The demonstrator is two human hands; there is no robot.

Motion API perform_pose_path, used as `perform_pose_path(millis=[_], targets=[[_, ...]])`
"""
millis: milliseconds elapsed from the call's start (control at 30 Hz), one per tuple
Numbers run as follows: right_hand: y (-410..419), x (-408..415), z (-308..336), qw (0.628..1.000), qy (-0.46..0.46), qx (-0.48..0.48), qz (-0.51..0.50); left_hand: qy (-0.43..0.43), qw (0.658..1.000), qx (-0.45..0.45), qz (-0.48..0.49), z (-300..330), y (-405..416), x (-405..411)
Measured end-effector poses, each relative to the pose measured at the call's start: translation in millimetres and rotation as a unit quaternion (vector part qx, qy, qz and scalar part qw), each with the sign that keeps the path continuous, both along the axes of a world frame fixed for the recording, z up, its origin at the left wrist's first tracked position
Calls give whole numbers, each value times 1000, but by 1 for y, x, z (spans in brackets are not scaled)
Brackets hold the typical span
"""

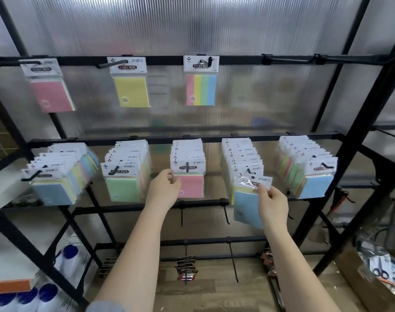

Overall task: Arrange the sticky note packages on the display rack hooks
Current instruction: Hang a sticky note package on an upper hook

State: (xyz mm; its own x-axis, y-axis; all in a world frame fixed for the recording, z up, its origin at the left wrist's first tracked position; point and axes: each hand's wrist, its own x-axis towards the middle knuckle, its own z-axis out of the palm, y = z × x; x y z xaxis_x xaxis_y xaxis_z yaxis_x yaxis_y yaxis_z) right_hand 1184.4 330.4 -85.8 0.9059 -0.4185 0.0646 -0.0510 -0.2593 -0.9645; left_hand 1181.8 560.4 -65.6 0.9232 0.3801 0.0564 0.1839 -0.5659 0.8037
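Note:
My right hand [273, 204] pinches a blue sticky note package [246, 203] by its white header, in front of the fourth hook stack [241, 158] on the middle bar; the package is off the hook. My left hand [166, 188] grips the left edge of the front pink package [192, 184] hanging on the third hook [187, 167]. Full stacks hang on the other middle hooks: a blue-fronted stack [54, 190], a green-fronted stack [122, 188] and another blue-fronted stack [315, 185]. On the top bar hang single pink [51, 93], yellow [131, 88] and striped [201, 90] packages.
Black rack frame [358, 122] with bare hooks on the top bar at right [288, 59] and on lower bars [233, 262]. Dark packets [186, 266] hang low. White bottles with blue caps [68, 260] stand lower left; a cardboard box of scissors [380, 273] sits lower right.

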Motion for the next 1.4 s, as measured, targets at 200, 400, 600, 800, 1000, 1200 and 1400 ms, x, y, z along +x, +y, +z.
perform_pose_path(millis=[200, 400, 600, 800, 1000, 1200, 1400], targets=[[-4, -17, 26, 998, -37, -21, -55, -66, 994, -61, 57, -11, -14, -3], [-11, -28, 52, 991, -105, -2, -83, -56, 988, -131, 52, -9, -19, 1], [-15, -34, 71, 985, -151, 7, -89, -91, 988, -101, 72, -7, -28, -6], [-9, -38, 84, 975, -185, 35, -115, -184, 978, -49, 87, -2, -33, -26], [-1, -43, 91, 960, -230, 48, -153, -259, 965, 1, 37, 7, -34, -41], [-8, -51, 89, 949, -250, 68, -179, -267, 963, -14, -8, 29, -31, -31], [-42, -37, 91, 951, -257, 63, -163, -284, 958, -27, -19, 51, -60, -20]])
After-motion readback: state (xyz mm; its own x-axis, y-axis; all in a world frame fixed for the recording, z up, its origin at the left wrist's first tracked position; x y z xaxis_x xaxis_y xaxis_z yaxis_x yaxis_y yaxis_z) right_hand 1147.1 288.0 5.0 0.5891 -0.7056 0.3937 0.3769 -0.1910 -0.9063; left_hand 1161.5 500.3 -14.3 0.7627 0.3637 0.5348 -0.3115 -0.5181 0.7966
